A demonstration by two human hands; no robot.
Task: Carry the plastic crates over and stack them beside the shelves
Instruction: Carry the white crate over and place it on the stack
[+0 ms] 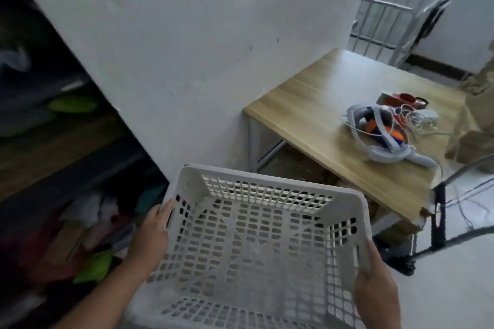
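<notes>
A white plastic crate (256, 243) with slotted walls and floor fills the lower middle of the head view, empty and held in the air. My left hand (152, 235) grips its left rim, fingers hooked over the edge. My right hand (374, 286) holds the right rim, thumb on top. The dark shelves (53, 141) stand on the left, with folded clothes and green items on their levels. The crate's left corner is close to the shelves' side.
A white wall (187, 48) rises right behind the crate. A low wooden table (334, 93) stands to the right, carrying a headset and tangled cables (387, 128). A black metal chair frame (438, 222) is at the right edge. Metal railings are far back right.
</notes>
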